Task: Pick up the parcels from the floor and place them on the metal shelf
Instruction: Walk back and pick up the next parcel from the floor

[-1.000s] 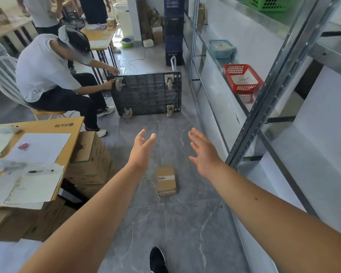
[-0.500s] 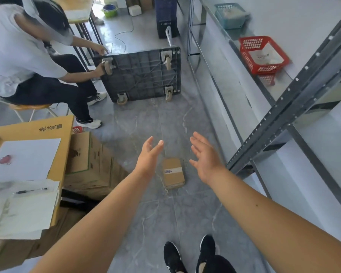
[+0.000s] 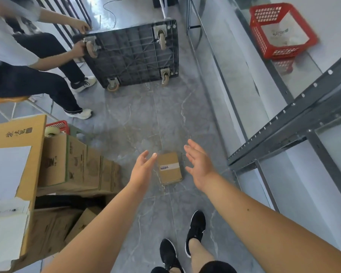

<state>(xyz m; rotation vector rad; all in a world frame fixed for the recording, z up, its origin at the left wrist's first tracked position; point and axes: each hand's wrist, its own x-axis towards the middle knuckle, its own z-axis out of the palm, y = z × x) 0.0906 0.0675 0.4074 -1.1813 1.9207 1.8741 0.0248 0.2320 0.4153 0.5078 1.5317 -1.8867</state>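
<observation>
Parcel (image 3: 169,168) lies flat on the floor (image 3: 146,115) between the left grip (image 3: 143,170) and right grip (image 3: 200,166), both released, fingers spread, holding nothing. Metal shelf (image 3: 283,123) stands at the right, cardboard boxes (image 3: 75,162) at the left.

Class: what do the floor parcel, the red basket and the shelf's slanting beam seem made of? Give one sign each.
Parcel: matte brown cardboard, likely; paper label. Red basket: probably moulded plastic; lattice walls. Shelf beam: grey painted metal, apparently; punched holes.
</observation>
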